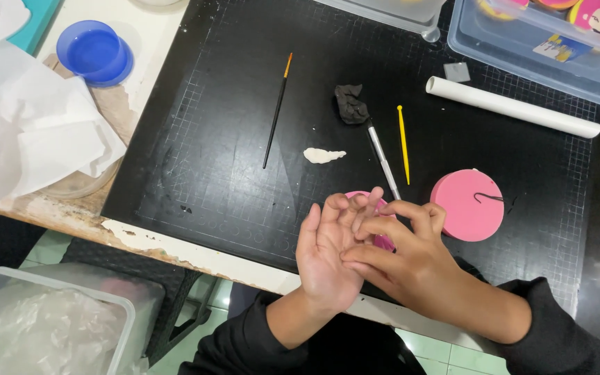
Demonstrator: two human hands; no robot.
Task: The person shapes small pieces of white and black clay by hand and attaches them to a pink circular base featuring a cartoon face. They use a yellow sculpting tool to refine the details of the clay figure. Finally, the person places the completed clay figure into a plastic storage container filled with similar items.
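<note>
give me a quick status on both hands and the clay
Left hand open, palm up; right hand fingers pressing into it. Pink clay piece under hands, mostly hidden. White clay bit, black lump lie apart on mat.

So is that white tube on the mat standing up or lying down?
Lying down: the white tube rests on its side across the black mat.

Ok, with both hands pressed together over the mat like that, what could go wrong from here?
The right hand hides the left hand's palm, so anything between them could slip out unseen. The steel tool lies right beside the fingertips and could get knocked. The white clay piece sits unprotected nearby; it might pick up bits from the black lump.
</note>
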